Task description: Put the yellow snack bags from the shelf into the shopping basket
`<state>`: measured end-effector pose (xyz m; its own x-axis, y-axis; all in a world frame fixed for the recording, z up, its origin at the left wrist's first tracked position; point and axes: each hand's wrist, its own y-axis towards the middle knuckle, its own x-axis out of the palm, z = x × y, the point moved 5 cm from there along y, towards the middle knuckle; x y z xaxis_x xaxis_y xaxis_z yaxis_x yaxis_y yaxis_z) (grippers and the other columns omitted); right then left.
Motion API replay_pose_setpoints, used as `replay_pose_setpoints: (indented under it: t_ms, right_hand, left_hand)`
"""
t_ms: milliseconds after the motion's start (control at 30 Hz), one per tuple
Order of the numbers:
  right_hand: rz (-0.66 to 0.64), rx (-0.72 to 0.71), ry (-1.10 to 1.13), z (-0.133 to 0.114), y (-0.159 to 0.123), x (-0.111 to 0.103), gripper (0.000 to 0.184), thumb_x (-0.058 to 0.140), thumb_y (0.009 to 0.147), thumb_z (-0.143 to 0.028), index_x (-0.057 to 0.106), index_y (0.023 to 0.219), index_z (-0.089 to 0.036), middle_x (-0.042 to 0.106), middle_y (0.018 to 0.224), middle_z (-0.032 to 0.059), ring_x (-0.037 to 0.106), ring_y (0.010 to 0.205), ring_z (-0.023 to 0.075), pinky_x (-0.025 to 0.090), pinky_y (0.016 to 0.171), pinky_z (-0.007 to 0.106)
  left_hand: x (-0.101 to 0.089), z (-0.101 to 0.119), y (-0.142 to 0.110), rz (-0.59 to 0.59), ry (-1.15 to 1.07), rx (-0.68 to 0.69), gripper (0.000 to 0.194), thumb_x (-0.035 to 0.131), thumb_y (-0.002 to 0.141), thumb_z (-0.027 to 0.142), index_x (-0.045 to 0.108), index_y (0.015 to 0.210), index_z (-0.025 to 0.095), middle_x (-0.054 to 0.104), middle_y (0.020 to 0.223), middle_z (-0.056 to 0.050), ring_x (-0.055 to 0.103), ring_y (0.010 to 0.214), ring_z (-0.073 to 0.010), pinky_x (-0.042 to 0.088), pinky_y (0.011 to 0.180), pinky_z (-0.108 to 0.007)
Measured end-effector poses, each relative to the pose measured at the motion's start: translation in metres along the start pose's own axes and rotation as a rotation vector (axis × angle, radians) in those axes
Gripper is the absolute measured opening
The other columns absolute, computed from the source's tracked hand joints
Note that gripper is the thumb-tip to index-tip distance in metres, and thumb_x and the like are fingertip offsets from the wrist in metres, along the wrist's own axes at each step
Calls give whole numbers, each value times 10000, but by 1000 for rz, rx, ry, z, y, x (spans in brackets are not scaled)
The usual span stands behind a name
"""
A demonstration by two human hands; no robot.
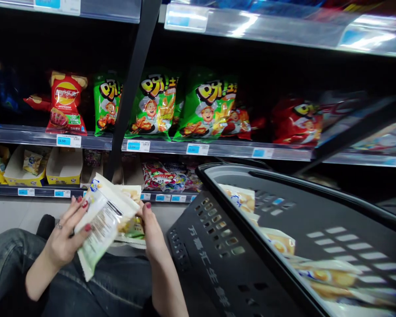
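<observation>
My left hand (67, 233) grips a white and pale green snack packet (104, 224) by its left edge, its printed back turned towards me. Behind and to the right of it, my right hand (153, 229) holds a second snack packet (132, 231) with a yellowish front, partly covered by the first one. Both packets are above my lap. Right of my hands stands a grey shopping basket (198, 251), with several similar snack packets (280, 241) lying inside.
Ahead is a store shelf (165, 146) with green chip bags (206, 108), a red chip bag (66, 103) and a red bag (298, 121). Below are cardboard display boxes (64, 165) and small colourful candy bags (158, 174). A dark slanted post (128, 88) crosses the shelves.
</observation>
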<state>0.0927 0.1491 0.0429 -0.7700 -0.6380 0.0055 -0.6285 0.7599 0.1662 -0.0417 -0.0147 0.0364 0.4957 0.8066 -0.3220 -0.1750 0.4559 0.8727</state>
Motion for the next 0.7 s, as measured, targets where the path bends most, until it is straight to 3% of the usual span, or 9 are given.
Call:
replay_pose_setpoints:
  t_ms: [67, 167, 300, 400, 467, 567, 633, 700]
  right_hand:
    - [-15, -34, 73, 2, -2, 1, 678, 270, 800, -689, 705, 957, -193, 704, 954, 71, 586, 1026, 254, 434, 904, 371]
    - [-8, -69, 43, -3, -3, 1, 633, 339, 781, -684, 717, 889, -188, 706, 916, 77, 590, 1005, 273, 458, 864, 378]
    - [24, -70, -87, -11, 0, 1, 434, 501, 779, -556, 719, 856, -189, 654, 1057, 87, 556, 1038, 274, 416, 919, 383]
    - [56, -73, -77, -12, 3, -1, 421, 476, 809, -525, 700, 933, -191, 637, 1076, 97, 534, 1064, 261, 399, 940, 379]
    - [62, -84, -75, -12, 4, -3, 419, 469, 818, -514, 691, 963, -191, 630, 1077, 100, 525, 1073, 257, 393, 946, 375]
    - [77, -119, -138, -13, 4, -5, 387, 470, 829, -482, 698, 946, -191, 589, 1142, 105, 500, 1103, 253, 370, 967, 365]
    - [89, -145, -194, -16, 3, -5, 372, 466, 836, -466, 708, 913, -193, 566, 1175, 107, 496, 1105, 251, 364, 970, 361]
    - [87, -163, -230, -17, 3, -3, 370, 457, 842, -460, 713, 895, -199, 564, 1172, 106, 510, 1083, 246, 378, 954, 357]
  left_hand:
    - [-2, 1, -3, -68, 72, 83, 344, 634, 748, 118, 647, 1001, 350, 653, 1133, -7, 517, 1156, -233, 316, 998, -584]
    - [3, 3, -6, -115, 161, 54, 417, 639, 723, 63, 653, 1001, 373, 694, 1029, -20, 574, 1076, -225, 298, 1019, -564]
    - [16, 12, -2, -261, 54, -1, 534, 616, 704, 31, 604, 1113, 373, 638, 1145, -52, 481, 1177, -278, 203, 1055, -568]
    - [12, 5, 10, -163, -266, -341, 608, 638, 675, 140, 506, 1249, 291, 478, 1327, -101, 375, 1238, -341, 272, 1020, -552]
    - [14, -3, 13, -123, -593, -646, 645, 636, 677, 249, 440, 1292, 239, 456, 1314, -138, 499, 1098, -319, 453, 873, -470]
    - [26, -8, 11, -236, -903, -993, 432, 692, 646, 286, 577, 1048, 180, 629, 980, -106, 616, 684, -189, 527, 554, -305]
    - [33, -9, 4, -341, -877, -1157, 281, 751, 592, 232, 611, 819, 140, 666, 751, -66, 607, 544, -150, 504, 480, -254]
    - [38, -11, -3, -411, -797, -1261, 239, 770, 571, 221, 613, 719, 117, 663, 598, -47, 600, 472, -138, 488, 448, -228]
